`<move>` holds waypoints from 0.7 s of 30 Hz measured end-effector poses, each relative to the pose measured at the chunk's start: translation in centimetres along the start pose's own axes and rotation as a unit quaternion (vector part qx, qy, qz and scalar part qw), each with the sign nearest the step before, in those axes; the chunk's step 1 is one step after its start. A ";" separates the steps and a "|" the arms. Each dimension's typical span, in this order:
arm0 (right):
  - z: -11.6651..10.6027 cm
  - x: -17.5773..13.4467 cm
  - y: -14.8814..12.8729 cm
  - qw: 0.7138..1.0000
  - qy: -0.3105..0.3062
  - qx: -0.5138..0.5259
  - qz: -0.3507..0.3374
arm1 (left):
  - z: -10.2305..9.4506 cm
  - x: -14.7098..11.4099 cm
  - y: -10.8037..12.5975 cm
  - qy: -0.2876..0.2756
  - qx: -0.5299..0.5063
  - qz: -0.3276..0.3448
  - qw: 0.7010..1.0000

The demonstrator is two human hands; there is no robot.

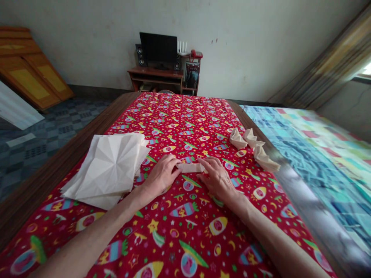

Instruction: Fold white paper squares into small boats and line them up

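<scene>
Between my two hands a narrow strip of folded white paper (189, 168) lies low over the red patterned cloth. My left hand (165, 170) pinches the strip's left end between thumb and fingers. At the other end, my right hand (216, 175) has its fingers closed on the paper, partly covering it. To the left sits a stack of creased white paper sheets (113, 166), the top one marked with star-like folds. Several folded paper pieces (238, 138) stand in a row toward the right edge of the cloth.
The red cloth (185, 224) covers most of a dark wooden table (116, 110). A bed with a blue checked cover (292, 154) adjoins the right side. Beyond the far end are a desk (156, 73) with a monitor (159, 49) and speakers. An orange cabinet (31, 71) stands far left.
</scene>
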State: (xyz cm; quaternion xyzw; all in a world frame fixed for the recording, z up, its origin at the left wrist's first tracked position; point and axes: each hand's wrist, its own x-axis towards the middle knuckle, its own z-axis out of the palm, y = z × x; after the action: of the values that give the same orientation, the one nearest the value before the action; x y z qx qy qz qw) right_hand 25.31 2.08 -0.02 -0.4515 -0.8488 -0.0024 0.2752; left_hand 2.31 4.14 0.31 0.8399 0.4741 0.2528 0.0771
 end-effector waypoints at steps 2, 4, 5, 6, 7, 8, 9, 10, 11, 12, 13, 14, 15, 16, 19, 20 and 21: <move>0.0 0.3 0.2 1.000 -0.005 0.021 0.000 | 0.2 0.3 -0.1 0.010 -0.044 -0.021 0.999; -0.2 0.6 0.2 0.999 -0.013 0.039 0.012 | 0.3 0.4 -0.1 0.018 -0.081 -0.030 0.996; -0.3 0.7 0.1 0.998 -0.016 0.048 0.023 | 0.3 0.4 0.0 0.022 -0.095 -0.031 0.995; -0.5 0.7 0.0 0.998 -0.017 0.057 0.035 | 0.3 0.4 0.0 0.025 -0.106 -0.031 0.994; -0.7 0.8 -0.2 0.997 -0.015 0.067 0.046 | 0.3 0.4 0.1 0.028 -0.114 -0.030 0.993; -0.9 0.8 -0.3 0.996 -0.012 0.076 0.054 | 0.2 0.4 0.1 0.034 -0.121 -0.028 0.992; -1.1 0.7 -0.4 0.995 -0.010 0.086 0.058 | 0.1 0.4 0.1 0.042 -0.129 -0.024 0.991; -1.3 0.7 -0.5 0.994 -0.009 0.095 0.061 | 0.1 0.5 0.1 0.051 -0.138 -0.019 0.989; -1.4 0.6 -0.6 0.993 -0.009 0.102 0.062 | 0.0 0.6 0.1 0.060 -0.148 -0.014 0.987; -1.5 0.5 -0.6 0.992 -0.012 0.106 0.062 | -0.1 0.6 0.1 0.068 -0.157 -0.009 0.985; -1.5 0.4 -0.6 0.992 -0.019 0.108 0.061 | -0.2 0.7 0.0 0.072 -0.165 -0.006 0.984; -1.5 0.4 -0.7 0.992 -0.029 0.108 0.057 | -0.2 0.7 -0.1 0.074 -0.171 -0.004 0.983; -1.5 0.4 -0.7 0.992 -0.038 0.105 0.053 | -0.2 0.8 -0.1 0.074 -0.177 -0.006 0.981; -1.4 0.4 -0.8 0.993 -0.043 0.097 0.047 | -0.1 0.7 -0.1 0.076 -0.187 -0.014 0.979; -1.2 0.4 -1.3 0.998 -0.024 0.052 0.035 | 0.1 0.5 0.3 0.092 -0.264 -0.090 0.956; -1.1 0.5 -1.5 0.999 -0.009 0.031 0.030 | 0.1 0.4 0.7 0.092 -0.305 -0.122 0.940; -1.1 0.5 -1.8 1.000 0.006 0.011 0.024 | 0.1 0.3 1.2 0.082 -0.346 -0.149 0.923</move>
State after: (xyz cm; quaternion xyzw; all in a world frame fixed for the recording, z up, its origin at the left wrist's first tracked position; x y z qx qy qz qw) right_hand 24.22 1.13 1.55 -0.4686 -0.8359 0.0113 0.2854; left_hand 3.37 3.76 0.72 0.6570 0.4812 0.4547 0.3605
